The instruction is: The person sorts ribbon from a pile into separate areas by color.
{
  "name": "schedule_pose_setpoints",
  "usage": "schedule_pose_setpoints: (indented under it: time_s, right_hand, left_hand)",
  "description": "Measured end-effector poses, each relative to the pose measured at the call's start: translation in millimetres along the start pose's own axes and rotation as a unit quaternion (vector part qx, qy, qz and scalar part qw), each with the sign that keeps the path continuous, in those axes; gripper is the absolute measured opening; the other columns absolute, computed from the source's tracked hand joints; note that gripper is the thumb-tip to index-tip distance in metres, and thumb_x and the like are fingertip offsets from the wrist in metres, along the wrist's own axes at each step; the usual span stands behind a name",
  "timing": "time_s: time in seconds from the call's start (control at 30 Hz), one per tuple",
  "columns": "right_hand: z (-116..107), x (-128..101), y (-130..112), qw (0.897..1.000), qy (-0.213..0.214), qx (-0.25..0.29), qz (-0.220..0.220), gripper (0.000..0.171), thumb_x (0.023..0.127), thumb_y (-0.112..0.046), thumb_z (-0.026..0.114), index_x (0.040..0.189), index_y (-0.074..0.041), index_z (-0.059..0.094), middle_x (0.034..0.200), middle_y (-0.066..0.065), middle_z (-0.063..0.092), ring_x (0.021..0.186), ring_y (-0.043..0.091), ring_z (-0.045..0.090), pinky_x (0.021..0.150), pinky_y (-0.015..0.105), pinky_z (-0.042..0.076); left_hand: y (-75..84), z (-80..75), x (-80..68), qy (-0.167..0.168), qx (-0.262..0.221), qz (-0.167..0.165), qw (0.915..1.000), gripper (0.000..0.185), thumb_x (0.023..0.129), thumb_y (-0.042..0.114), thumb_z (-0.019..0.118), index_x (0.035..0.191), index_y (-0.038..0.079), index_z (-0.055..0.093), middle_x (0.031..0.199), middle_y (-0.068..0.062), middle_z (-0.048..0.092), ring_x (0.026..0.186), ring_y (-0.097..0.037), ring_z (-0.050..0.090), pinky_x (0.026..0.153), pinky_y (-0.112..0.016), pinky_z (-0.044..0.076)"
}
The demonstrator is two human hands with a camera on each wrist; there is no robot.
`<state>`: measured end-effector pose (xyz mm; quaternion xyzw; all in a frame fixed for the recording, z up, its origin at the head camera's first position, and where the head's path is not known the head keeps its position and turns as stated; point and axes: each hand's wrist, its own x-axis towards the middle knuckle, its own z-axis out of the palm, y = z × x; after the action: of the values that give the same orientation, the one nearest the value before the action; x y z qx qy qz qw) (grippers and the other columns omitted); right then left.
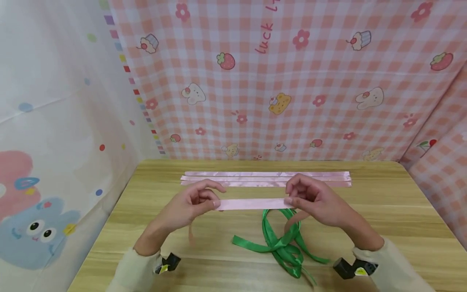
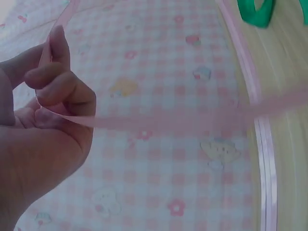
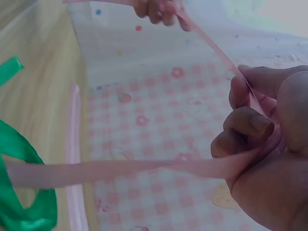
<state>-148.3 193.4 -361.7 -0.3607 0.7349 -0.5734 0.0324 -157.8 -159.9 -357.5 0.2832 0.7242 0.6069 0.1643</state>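
A pink satin ribbon [image 1: 251, 204] is stretched level between the two hands, above the table. My left hand [image 1: 195, 200] pinches it between thumb and index finger, and a loose tail drops below that hand. On the other side my right hand [image 1: 315, 198] pinches the ribbon the same way. In the right wrist view the ribbon's tail [image 3: 130, 168] runs out from under the curled fingers of the right hand [image 3: 260, 130]. The left wrist view shows the ribbon passing through the left hand [image 2: 57, 91], its tail [image 2: 168, 122] trailing away.
Several pink ribbon strips [image 1: 248, 179] lie side by side near the table's back edge. A loosely looped green ribbon [image 1: 271, 243] rests on the wooden table [image 1: 146, 227] below the right hand. A checked cloth [image 1: 255, 89] hangs behind the table.
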Motion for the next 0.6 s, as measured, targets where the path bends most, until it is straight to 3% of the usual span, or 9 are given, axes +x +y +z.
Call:
schedule_pose_setpoints:
  time_s: [0.07,0.1,0.2,0.3,0.47,0.6]
  right_hand:
    - [-6.3,-3.4,-3.0,1.0,0.01,-0.008,-0.005,0.017,0.093,0.012,0.057,0.102,-0.002,0.054,0.075,0.009,0.057,0.058,0.016,0.05,0.046,0.028,0.042]
    - [-9.3,-5.3,-4.2,1.0,0.015,-0.012,-0.008,0.017,0.093,0.013,0.057,0.102,-0.001,0.054,0.074,0.01,0.057,0.058,0.014,0.05,0.046,0.029,0.042]
    - [-18.2,-11.6,-6.8,0.999,0.026,-0.022,-0.017,0.022,0.092,0.016,0.057,0.102,-0.004,0.055,0.072,0.008,0.057,0.058,0.009,0.052,0.048,0.028,0.045]
    - [-26.5,-18.8,-8.3,0.999,0.029,-0.02,-0.023,0.027,0.091,0.019,0.055,0.103,-0.006,0.055,0.071,0.005,0.057,0.058,0.01,0.053,0.049,0.028,0.046]
    - [-39.2,-34.1,-9.0,1.0,0.014,-0.001,-0.014,0.031,0.091,0.02,0.052,0.107,-0.007,0.055,0.072,0.005,0.057,0.059,0.013,0.053,0.049,0.031,0.045]
    - [-49.3,-46.7,-5.4,1.0,0.004,0.024,-0.017,0.034,0.091,0.023,0.05,0.11,-0.005,0.055,0.074,0.006,0.058,0.061,0.016,0.052,0.05,0.033,0.044]
  left_hand:
    - [-0.6,-5.1,-2.6,0.013,0.005,-0.005,0.9999,0.03,0.096,0.003,0.063,0.125,0.002,0.057,0.09,-0.006,0.07,0.079,-0.01,0.065,0.072,-0.022,0.051]
    - [-1.4,-7.6,-4.1,0.018,0.007,-0.009,0.9998,0.029,0.096,0.005,0.063,0.124,0.003,0.058,0.088,-0.006,0.07,0.075,-0.009,0.064,0.07,-0.022,0.051]
    - [-3.8,-15.3,-8.6,0.017,0.003,-0.006,0.9998,0.027,0.098,0.007,0.061,0.124,0.004,0.057,0.086,-0.003,0.068,0.06,-0.007,0.049,0.055,-0.023,0.04]
    - [-7.1,-24.2,-13.9,0.001,-0.012,0.008,0.9999,0.028,0.1,0.006,0.057,0.127,0.003,0.054,0.089,0.003,0.067,0.059,-0.008,0.036,0.052,-0.027,0.031]
    - [-11.9,-37.6,-22.6,-0.014,-0.039,0.02,0.9989,0.028,0.099,0.002,0.057,0.126,0.005,0.054,0.093,0.004,0.069,0.067,-0.004,0.045,0.054,-0.027,0.032]
    - [-15.8,-45.3,-28.1,0.001,-0.028,0.009,0.9996,0.026,0.096,0.002,0.061,0.122,0.007,0.056,0.087,0.004,0.069,0.059,-0.01,0.036,0.051,-0.034,0.027]
